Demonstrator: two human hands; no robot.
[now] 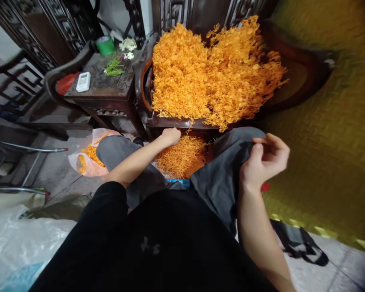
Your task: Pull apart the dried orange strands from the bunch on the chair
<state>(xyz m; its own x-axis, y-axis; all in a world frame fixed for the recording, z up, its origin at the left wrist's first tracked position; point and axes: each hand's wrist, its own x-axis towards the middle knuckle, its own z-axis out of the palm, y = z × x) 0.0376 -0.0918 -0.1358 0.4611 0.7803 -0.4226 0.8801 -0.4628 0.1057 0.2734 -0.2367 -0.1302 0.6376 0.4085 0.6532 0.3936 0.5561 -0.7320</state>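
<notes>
Two large heaps of orange dried-looking flower sprays (pixel 182 73) lie side by side on a dark wooden chair seat (pixel 170 123) in front of me. Below the seat edge, between my knees, sits a pile of thin orange stems (pixel 182 156). My left hand (pixel 171 137) is closed in a fist at the upper left of that pile, and a loose orange strand hangs just beside it. Whatever it may hold is hidden. Over my right knee, my right hand (pixel 266 158) is raised with curled fingers, thumb close to forefinger; anything between them is too small to make out.
A clear bag with orange bits (pixel 91 156) lies on the floor at left. The side table (pixel 94 87) carries green tape (pixel 105 45), a white digital device (pixel 83 82) and cut flowers (pixel 115 65). A yellow woven surface (pixel 316 162) rises at right; plastic sheeting (pixel 33 235) lies lower left.
</notes>
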